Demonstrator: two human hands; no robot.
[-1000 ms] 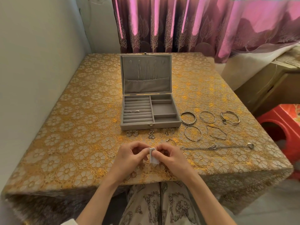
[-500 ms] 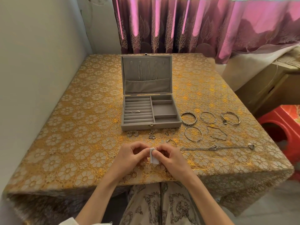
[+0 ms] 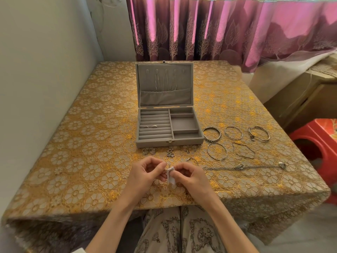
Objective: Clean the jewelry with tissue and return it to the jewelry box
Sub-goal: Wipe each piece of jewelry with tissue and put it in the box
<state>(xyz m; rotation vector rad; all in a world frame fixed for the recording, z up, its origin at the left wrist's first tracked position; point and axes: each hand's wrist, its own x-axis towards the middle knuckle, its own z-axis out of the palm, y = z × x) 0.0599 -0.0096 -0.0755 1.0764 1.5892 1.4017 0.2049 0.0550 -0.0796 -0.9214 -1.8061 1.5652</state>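
Left hand [image 3: 145, 172] and right hand [image 3: 189, 177] both pinch a folded tissue [image 3: 171, 175] near the table edge, likely rubbing a small piece hidden inside. Jewelry box [image 3: 168, 141] sits open behind, ready for returns; bracelets [image 3: 217, 151] wait beside it.

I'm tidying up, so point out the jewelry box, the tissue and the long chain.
jewelry box [image 3: 169, 142], head view, front wall.
tissue [image 3: 171, 177], head view, white fold between the hands.
long chain [image 3: 221, 168], head view, left stretch.
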